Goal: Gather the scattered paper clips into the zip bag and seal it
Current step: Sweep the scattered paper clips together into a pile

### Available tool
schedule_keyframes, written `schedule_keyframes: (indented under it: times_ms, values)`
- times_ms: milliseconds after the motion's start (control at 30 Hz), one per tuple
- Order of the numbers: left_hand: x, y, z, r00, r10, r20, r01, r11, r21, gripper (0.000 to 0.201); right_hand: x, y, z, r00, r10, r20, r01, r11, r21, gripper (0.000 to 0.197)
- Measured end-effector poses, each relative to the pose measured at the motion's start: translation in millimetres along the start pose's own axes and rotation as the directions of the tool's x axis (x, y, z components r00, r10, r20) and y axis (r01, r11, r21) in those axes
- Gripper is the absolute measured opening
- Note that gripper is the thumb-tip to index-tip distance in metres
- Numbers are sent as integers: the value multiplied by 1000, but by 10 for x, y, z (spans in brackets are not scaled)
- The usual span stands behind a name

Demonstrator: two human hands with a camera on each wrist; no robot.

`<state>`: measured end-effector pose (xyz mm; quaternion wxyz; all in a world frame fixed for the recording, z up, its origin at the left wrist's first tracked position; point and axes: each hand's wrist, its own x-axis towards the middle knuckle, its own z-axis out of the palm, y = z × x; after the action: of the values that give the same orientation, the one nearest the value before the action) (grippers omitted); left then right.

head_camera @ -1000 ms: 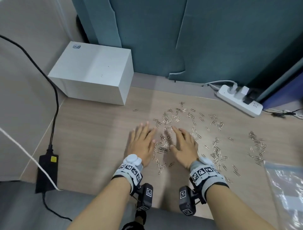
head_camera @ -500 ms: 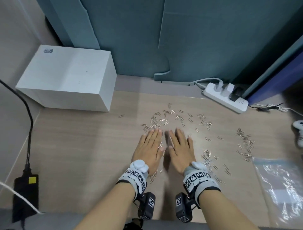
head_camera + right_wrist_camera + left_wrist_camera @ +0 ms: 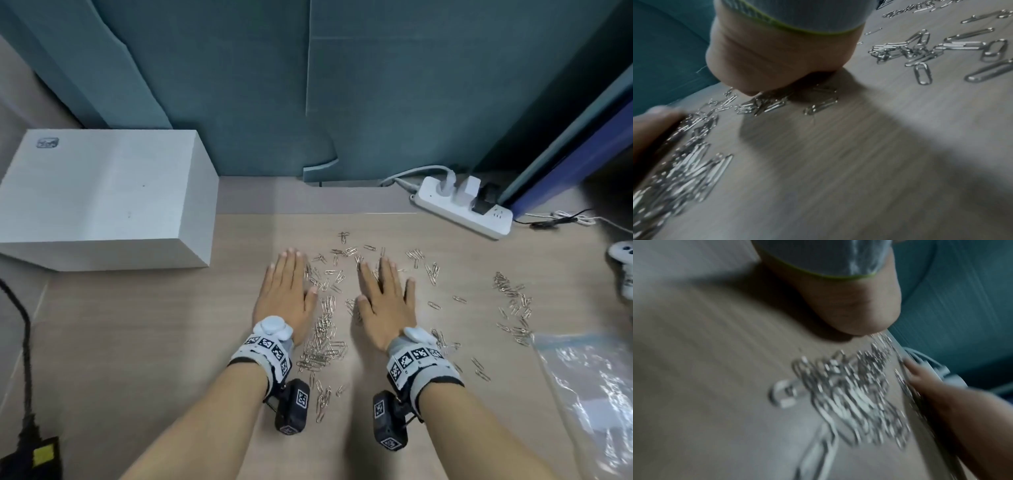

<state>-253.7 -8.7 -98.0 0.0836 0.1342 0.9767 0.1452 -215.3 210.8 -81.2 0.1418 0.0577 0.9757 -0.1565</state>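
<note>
- Head view shows the left hand (image 3: 286,301) and the right hand (image 3: 385,303) lying flat, palms down, fingers straight, on the light wood-grain tabletop (image 3: 154,342) at centre frame; they sit apart and grip nothing.
- Between them runs a heap of small silver wire paper clips (image 3: 323,339), thickest by the left wrist at lower centre.
- More clips lie scattered above the fingertips, and a separate cluster (image 3: 513,303) sits at centre right.
- Clear plastic zip bag (image 3: 596,394) lies flat at the lower right edge, just below that cluster; whether its mouth is sealed cannot be told.
- Left wrist view, blurred, shows the clip heap (image 3: 849,395) between the heel of the left hand (image 3: 855,301) and the right hand (image 3: 941,402).
- Right wrist view shows clips (image 3: 764,104) touching the heel of the right hand (image 3: 777,61).
- White rectangular box (image 3: 102,195) stands at centre left.
- White power strip (image 3: 462,205) lies at upper right.
</note>
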Motion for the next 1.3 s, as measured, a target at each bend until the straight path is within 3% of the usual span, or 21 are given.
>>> schedule_keyframes:
  times_ms: [133, 233, 400, 533, 733, 1067, 1300]
  values:
    - [-19, 298, 46, 954, 278, 109, -275, 960, -46, 65, -105, -120, -58, 995, -75, -62, 86, 977, 196, 65]
    - [258, 283, -3, 964, 252, 82, -247, 967, -62, 63, 83, 23, -181, 987, -14, -159, 46, 979, 197, 65]
    - [861, 318, -8, 957, 275, 96, -271, 961, -52, 61, 518, 299, -222, 995, 88, -37, -86, 995, 52, 64]
    - [1025, 397, 73, 927, 358, 108, -362, 932, 23, 60, 563, 329, -179, 1000, 6, -18, -7, 996, -89, 63]
    - [1014, 393, 107, 890, 444, 106, -444, 896, -28, 57, 553, 383, -236, 997, -60, 43, 63, 996, -58, 67]
    - [243, 512, 167, 889, 435, 143, -416, 898, -146, 57, -166, 179, -26, 983, -136, 122, 126, 988, 87, 64]
    - [-553, 615, 201, 919, 357, 164, -333, 929, -160, 58, -785, 137, 75, 954, -205, 220, 172, 972, 161, 77]
